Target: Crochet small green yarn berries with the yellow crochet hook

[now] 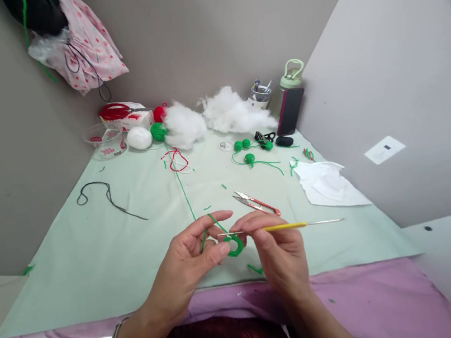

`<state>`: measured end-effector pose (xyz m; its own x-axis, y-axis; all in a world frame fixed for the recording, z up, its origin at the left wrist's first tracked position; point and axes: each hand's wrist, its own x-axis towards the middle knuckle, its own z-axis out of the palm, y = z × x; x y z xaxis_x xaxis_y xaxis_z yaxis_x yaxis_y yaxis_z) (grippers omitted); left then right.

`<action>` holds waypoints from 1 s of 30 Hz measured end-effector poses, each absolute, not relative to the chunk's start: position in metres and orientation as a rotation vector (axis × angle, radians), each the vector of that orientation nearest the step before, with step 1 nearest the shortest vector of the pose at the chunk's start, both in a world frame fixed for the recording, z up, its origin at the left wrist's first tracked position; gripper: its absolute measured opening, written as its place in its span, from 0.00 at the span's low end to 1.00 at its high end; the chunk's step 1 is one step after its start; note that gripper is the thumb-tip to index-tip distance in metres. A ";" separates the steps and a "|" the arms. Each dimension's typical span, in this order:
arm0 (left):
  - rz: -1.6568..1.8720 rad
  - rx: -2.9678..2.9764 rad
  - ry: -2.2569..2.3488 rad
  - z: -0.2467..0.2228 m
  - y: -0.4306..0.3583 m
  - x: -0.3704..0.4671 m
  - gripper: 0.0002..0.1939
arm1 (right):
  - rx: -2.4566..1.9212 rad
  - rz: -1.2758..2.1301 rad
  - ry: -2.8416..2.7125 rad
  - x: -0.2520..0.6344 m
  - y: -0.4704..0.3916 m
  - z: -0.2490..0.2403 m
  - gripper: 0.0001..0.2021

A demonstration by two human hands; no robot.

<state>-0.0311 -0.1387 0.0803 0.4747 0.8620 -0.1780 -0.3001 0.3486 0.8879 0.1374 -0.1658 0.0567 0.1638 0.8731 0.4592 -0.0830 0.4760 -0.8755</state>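
My left hand [192, 257] pinches a small ring of green crochet [235, 252] between thumb and fingers, with the green yarn [186, 196] looped over its raised index finger. That yarn runs back across the table to a green ball [158, 132]. My right hand [278, 246] is closed round the yellow handle of a crochet hook [285, 227]. The hook's thin metal tip points left, at the top of the green ring. Red-handled thread snips [257, 202] lie just beyond my right hand.
White stuffing [234, 112], a white yarn ball [139, 138], a clear tub [106, 142] and a bottle [289, 89] stand along the back. Small green balls [249, 158] and white cloth [329, 183] lie right. A black cord [109, 196] lies left.
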 end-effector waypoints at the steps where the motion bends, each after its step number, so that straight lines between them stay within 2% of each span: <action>1: 0.841 0.914 0.750 0.080 -0.139 -0.031 0.20 | -0.817 0.804 -1.205 0.137 -0.166 0.057 0.08; 5: 0.848 0.935 0.809 0.079 -0.137 -0.032 0.22 | -0.796 0.794 -1.203 0.135 -0.167 0.060 0.08; 19: 0.922 0.914 0.866 0.077 -0.136 -0.031 0.19 | -0.807 0.846 -1.110 0.138 -0.166 0.062 0.09; 30: 0.935 1.023 0.930 0.074 -0.140 -0.032 0.18 | -0.858 0.581 -1.370 0.140 -0.177 0.066 0.10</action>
<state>-0.0318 -0.1397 0.0741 0.3142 0.9327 -0.1771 -0.1826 0.2424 0.9528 0.1399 -0.1770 0.0656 0.1394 0.7912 0.5954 0.1225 0.5829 -0.8033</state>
